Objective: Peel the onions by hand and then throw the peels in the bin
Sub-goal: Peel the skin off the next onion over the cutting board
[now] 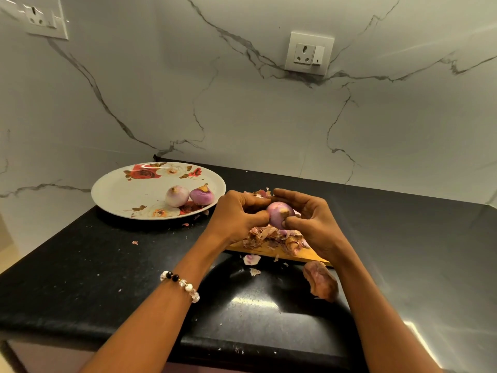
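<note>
pink onion (278, 214) held above the wooden board (271, 251), left hand (236, 214) and right hand (309, 219) both curled round it; advice: pinch loose skin at the root, pull downward, drop onto peels (269, 235).

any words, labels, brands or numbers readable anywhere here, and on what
None can be read.
Plate: a flower pattern only, no lettering.
Wall socket and the second socket: no legible marking; any print is too small to tell.
Onion, cutting board, counter: no text.
</note>
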